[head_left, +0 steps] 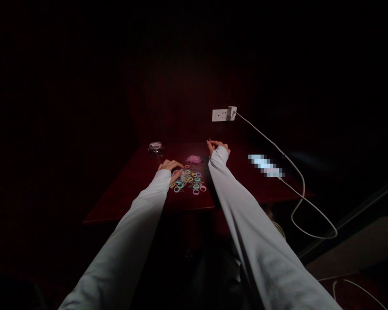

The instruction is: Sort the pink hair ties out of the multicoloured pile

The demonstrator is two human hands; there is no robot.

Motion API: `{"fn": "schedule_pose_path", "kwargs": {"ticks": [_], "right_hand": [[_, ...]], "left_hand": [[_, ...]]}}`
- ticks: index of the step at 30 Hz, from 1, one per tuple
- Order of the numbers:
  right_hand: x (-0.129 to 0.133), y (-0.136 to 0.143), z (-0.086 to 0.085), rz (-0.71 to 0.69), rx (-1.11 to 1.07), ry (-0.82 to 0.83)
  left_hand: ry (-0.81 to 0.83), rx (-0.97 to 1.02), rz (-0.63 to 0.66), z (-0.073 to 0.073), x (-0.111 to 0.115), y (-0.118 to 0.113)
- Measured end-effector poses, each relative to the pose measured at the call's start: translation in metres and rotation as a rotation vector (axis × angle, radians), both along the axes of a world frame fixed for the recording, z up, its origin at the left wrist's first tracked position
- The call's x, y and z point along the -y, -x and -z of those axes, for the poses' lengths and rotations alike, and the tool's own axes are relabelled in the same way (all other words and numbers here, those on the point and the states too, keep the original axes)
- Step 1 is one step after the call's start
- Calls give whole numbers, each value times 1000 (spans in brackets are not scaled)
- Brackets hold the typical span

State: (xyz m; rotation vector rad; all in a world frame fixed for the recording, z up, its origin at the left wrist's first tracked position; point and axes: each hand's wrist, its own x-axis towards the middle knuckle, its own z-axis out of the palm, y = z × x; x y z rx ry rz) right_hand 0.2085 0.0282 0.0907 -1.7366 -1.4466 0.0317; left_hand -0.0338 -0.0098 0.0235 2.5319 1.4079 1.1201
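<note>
Whether the fingers of the left hand (170, 165), placed at the coloured rings (188, 179), or of the right hand (217, 144) are closed, cannot be told. On the bench (123, 189), a pink pile (194, 160) is already set apart — the rings are left mixed.

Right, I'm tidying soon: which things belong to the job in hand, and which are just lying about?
Likely the job:
multicoloured rings, at the left hand
pink pile, just beyond
lidded jar, perhaps

Apparently lying about:
pixelated bright item
white cable
charger plug
</note>
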Motion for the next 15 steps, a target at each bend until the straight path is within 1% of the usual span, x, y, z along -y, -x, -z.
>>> {"fn": "schedule_pose_path", "kwargs": {"ticks": [2,4,7,8,10,13,15], "right_hand": [[-5,7,12,-33,73,40],[-7,12,23,-74,194,108],[-3,14,33,-135,334,182],[-1,15,33,-141,349,185],[5,14,27,-140,351,173],[15,10,11,-143,373,174],[22,4,0,-182,392,231]], "left_hand": [[18,-7,0,2,-3,1],[34,-9,-15,2,-5,1],[54,-10,-35,3,-8,1],[62,-14,-32,3,-8,1],[71,-21,-18,3,-7,2],[35,-7,-5,2,-2,1],[18,-7,13,1,3,0]]}}
